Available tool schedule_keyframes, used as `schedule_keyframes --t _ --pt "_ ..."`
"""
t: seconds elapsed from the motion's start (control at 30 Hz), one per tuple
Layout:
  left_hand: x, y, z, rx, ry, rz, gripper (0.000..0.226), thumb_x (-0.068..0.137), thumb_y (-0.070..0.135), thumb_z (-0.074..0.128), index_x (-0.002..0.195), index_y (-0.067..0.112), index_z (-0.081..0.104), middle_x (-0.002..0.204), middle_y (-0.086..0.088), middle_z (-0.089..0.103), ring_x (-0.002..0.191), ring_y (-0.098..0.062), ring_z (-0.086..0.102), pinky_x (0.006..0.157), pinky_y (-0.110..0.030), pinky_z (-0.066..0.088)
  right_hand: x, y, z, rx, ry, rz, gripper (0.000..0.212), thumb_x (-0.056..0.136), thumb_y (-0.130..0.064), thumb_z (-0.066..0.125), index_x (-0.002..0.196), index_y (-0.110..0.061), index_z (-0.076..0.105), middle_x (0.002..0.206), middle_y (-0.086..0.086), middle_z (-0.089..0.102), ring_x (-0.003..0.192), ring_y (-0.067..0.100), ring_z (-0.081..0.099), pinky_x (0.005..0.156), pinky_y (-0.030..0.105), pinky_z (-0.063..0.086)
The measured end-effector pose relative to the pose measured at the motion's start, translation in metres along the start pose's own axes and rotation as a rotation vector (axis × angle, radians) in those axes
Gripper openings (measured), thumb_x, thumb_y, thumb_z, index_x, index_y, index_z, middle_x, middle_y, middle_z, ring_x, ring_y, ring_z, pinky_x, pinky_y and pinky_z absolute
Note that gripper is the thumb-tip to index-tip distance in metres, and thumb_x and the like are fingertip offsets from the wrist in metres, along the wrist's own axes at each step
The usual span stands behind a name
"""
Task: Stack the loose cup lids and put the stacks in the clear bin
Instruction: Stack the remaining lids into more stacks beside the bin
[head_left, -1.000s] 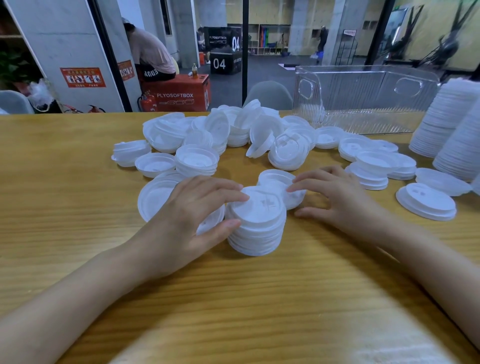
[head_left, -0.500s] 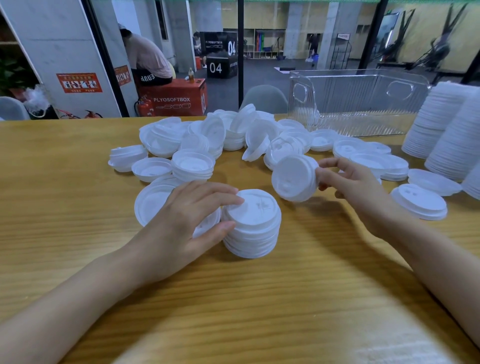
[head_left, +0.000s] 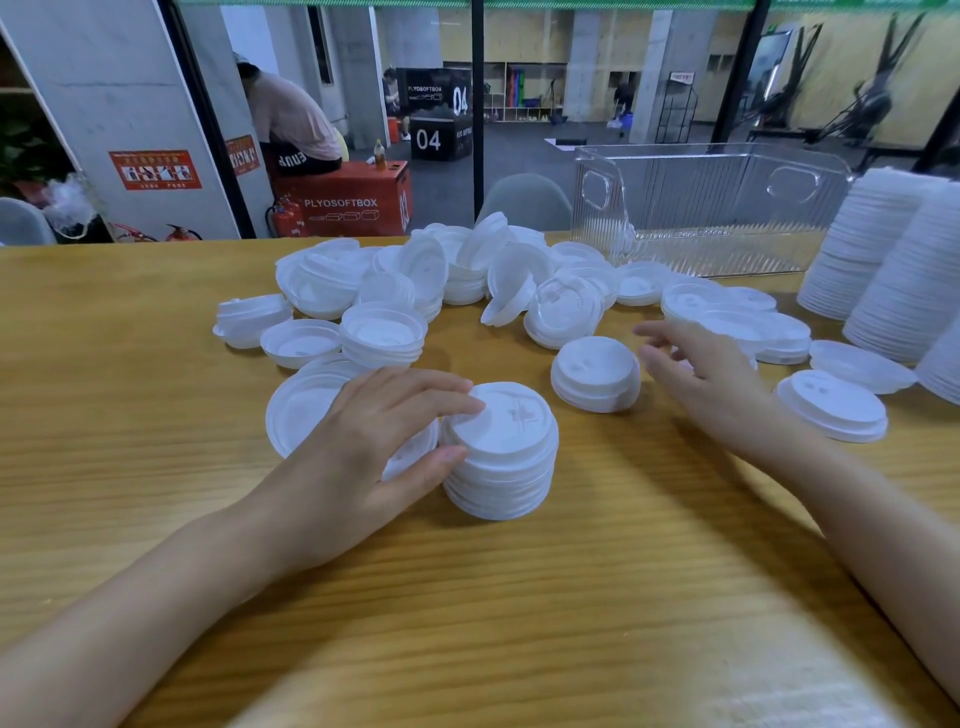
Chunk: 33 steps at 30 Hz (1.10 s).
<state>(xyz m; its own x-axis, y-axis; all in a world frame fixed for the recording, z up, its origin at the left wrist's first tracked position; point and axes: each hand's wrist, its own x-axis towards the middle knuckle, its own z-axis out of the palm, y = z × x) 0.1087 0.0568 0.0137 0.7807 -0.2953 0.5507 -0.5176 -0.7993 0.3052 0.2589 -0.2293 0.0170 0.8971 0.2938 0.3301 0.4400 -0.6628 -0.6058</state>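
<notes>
Lid stack (head_left: 501, 457) clasped by curled left hand (head_left: 358, 457).

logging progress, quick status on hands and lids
Left hand holds lid stack. Right hand open, beside small stack. Loose lids lie between stack and clear bin.

Tabletop (head_left: 156, 467): light wood, the grain running side to side.
Far middle: loose lids (head_left: 467, 275) in a heap (some upturned, some tilted on edge).
Near middle: near stack (head_left: 506, 457), with a shorter stack (head_left: 596, 374) apart from it, to its right.
Far right: clear bin (head_left: 717, 208).
Right edge: tall stacks (head_left: 883, 260), with flat lids (head_left: 834, 405) near them.
</notes>
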Motion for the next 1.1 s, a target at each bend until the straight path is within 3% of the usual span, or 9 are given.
schedule_keyframes --t 0.07,0.17,0.47,0.63,0.77,0.97,1.1 --pt "0.000 0.000 0.000 0.000 0.000 0.000 0.034 0.096 0.043 0.049 0.126 0.029 0.060 0.132 0.018 0.054 0.127 -0.008 0.049 0.106 -0.035 0.035 -0.004 -0.004 0.005 -0.029 -0.087 -0.041 0.042 0.096 -0.041 0.054 0.137 -0.030 0.051 0.130 -0.010 0.052 0.125 0.017 0.038 0.102 0.030 0.029" --pt "0.000 0.000 0.000 0.001 0.002 0.001 0.034 0.096 0.043 0.049 0.126 0.029 0.060 0.132 0.018 0.054 0.127 -0.008 0.049 0.106 -0.035 0.035 -0.007 -0.004 0.012 -0.104 -0.139 -0.068 0.054 0.089 -0.050 0.059 0.140 -0.037 0.047 0.140 -0.014 0.047 0.130 0.016 0.033 0.110 0.038 0.029" --pt "0.001 0.000 0.000 0.009 0.007 0.012 0.035 0.096 0.042 0.049 0.125 0.026 0.061 0.131 0.016 0.055 0.126 -0.007 0.049 0.104 -0.036 0.037 -0.005 -0.002 0.012 -0.133 -0.050 -0.078 0.044 0.083 -0.051 0.066 0.125 -0.038 0.060 0.130 -0.013 0.058 0.122 0.016 0.043 0.095 0.032 0.035" --pt "0.000 0.001 -0.001 -0.011 0.026 -0.013 0.038 0.095 0.043 0.050 0.129 0.028 0.057 0.134 0.017 0.053 0.128 -0.007 0.047 0.106 -0.036 0.038 -0.010 -0.013 0.006 0.082 0.077 -0.036 0.039 0.080 -0.060 0.066 0.114 -0.040 0.065 0.113 -0.023 0.061 0.110 0.009 0.054 0.084 0.028 0.036" --pt "0.001 0.001 -0.002 -0.042 0.061 -0.073 0.045 0.093 0.048 0.049 0.136 0.039 0.043 0.133 0.023 0.050 0.130 -0.002 0.043 0.108 -0.027 0.035 -0.027 -0.038 0.002 0.328 -0.002 -0.155 0.043 0.075 -0.061 0.062 0.114 -0.042 0.067 0.116 -0.022 0.066 0.113 0.003 0.055 0.093 0.026 0.041" --pt "0.003 0.001 -0.006 -0.052 0.152 -0.144 0.048 0.091 0.050 0.047 0.137 0.040 0.038 0.129 0.016 0.054 0.124 0.004 0.043 0.103 -0.011 0.029 -0.044 -0.061 0.018 0.279 -0.164 -0.373 0.041 0.078 -0.057 0.062 0.115 -0.041 0.065 0.122 -0.029 0.061 0.125 0.008 0.048 0.100 0.016 0.036" --pt "0.003 0.001 -0.005 -0.044 0.138 -0.120 0.045 0.093 0.046 0.047 0.137 0.038 0.040 0.131 0.017 0.052 0.127 -0.001 0.043 0.106 -0.018 0.031 -0.044 -0.060 0.024 0.295 -0.203 -0.424 0.038 0.080 -0.053 0.065 0.115 -0.039 0.066 0.122 -0.028 0.062 0.127 0.010 0.048 0.104 0.020 0.036"
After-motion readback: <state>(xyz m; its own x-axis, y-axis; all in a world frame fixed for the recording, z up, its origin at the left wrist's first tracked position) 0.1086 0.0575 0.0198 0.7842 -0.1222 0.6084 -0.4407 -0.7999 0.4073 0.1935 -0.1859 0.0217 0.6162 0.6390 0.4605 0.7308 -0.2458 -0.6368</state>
